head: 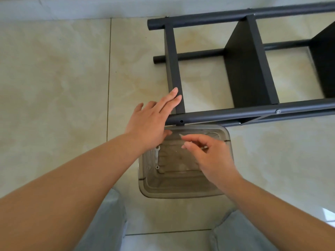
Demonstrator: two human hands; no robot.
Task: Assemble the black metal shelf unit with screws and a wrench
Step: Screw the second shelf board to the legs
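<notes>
The black metal shelf unit (248, 69) lies on its side on the tiled floor, its near tube (235, 115) running left to right with an empty screw hole (181, 121) near its left end. My left hand (150, 120) reaches with straight fingers onto the end panel (174, 60) just above that tube end. My right hand (208, 156) hovers over a clear plastic box (181, 193) with its fingers curled, pinching what looks like a small pale screw (180, 135). A small silver wrench (157, 153) lies inside the box at its left, with a small metal nut (157, 167) below it.
The box sits on the floor right against the shelf's near tube. A fitted screw head (278, 111) shows further right on that tube. My knees in light trousers (108, 223) are at the bottom edge. A pale wall base (90, 8) runs along the top.
</notes>
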